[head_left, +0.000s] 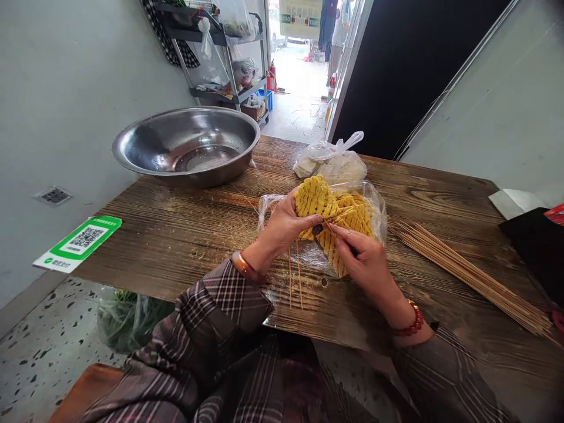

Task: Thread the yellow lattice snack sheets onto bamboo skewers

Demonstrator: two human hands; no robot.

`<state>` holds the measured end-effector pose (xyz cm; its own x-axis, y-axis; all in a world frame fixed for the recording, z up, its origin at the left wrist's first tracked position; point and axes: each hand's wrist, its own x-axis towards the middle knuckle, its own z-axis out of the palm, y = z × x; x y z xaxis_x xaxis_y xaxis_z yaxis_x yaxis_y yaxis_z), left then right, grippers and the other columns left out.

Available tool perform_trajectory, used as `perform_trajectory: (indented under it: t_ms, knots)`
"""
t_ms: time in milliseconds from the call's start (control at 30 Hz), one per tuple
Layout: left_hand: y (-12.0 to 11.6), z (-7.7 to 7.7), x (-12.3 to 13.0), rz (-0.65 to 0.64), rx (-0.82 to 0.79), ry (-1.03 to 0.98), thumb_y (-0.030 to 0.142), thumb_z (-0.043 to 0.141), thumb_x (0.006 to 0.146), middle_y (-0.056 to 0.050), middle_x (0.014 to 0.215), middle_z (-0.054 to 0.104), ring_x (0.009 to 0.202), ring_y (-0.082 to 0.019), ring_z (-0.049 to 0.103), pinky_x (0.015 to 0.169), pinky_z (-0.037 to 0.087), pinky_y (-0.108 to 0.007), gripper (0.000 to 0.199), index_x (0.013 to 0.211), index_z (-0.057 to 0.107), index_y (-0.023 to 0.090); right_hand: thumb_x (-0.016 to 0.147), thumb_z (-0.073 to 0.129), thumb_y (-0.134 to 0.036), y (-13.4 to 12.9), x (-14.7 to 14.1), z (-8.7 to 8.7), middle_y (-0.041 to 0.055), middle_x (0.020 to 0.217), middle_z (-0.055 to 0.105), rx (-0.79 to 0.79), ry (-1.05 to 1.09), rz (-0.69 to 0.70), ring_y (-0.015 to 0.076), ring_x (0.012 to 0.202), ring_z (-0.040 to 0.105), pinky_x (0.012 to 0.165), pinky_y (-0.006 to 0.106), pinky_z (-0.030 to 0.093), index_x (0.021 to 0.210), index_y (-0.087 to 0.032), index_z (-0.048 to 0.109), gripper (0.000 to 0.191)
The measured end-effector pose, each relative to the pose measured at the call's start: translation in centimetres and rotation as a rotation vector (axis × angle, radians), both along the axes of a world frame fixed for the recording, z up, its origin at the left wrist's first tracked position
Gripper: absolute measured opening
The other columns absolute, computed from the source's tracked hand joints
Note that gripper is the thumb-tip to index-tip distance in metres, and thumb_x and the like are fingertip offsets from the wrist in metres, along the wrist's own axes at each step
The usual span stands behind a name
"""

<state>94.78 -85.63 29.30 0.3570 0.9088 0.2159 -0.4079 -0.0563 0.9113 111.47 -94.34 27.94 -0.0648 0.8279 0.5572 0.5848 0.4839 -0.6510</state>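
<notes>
My left hand [282, 224] grips a yellow, lattice-cut piece of food [315, 196], with the thumb across its lower side. Two thin sticks [300, 282] stick out below that hand toward the table's front edge. Close beside it, my right hand [362, 257] pinches a thin bamboo skewer [326, 224] at the piece's lower edge; its far end is hidden. More yellow lattice-cut pieces [359, 214] lie under and behind the hands on a clear plastic bag [379, 205]. A small dark spot shows between the hands; I cannot make out what it is.
A bundle of bamboo skewers [471, 276] lies on the wooden table [198, 229] at right. Behind the food sits a tied plastic bag [330, 160]. A large metal basin [187, 147] stands back left, a QR-code card [83, 242] at the left edge. Beyond is a shelf cart [220, 53].
</notes>
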Motion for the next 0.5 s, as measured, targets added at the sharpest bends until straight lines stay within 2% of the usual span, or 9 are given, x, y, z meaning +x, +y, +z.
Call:
perform_trajectory:
  t_ms: [267, 500]
  knots:
    - [0.06, -0.53, 0.11, 0.044, 0.033, 0.071, 0.026, 0.090, 0.059, -0.008, 0.116, 0.067, 0.105, -0.024, 0.063, 0.096, 0.052, -0.041, 0.066, 0.119, 0.063, 0.019, 0.093, 0.054, -0.018, 0.05, -0.17, -0.09, 0.0088, 0.111, 0.077, 0.020, 0.019, -0.006, 0.0222, 0.100, 0.075, 0.089, 0.036, 0.061, 0.118, -0.020, 0.073, 0.032]
    - [-0.32, -0.63, 0.50, 0.058, 0.030, 0.065, 0.027, 0.090, 0.059, -0.008, 0.118, 0.067, 0.110, -0.025, 0.062, 0.101, 0.050, -0.044, 0.074, 0.127, 0.061, 0.021, 0.092, 0.056, -0.019, 0.06, -0.51, -0.05, 0.0091, 0.104, 0.079, 0.024, 0.021, -0.045, 0.0226, 0.093, 0.076, 0.083, 0.035, 0.062, 0.110, -0.019, 0.075, 0.026]
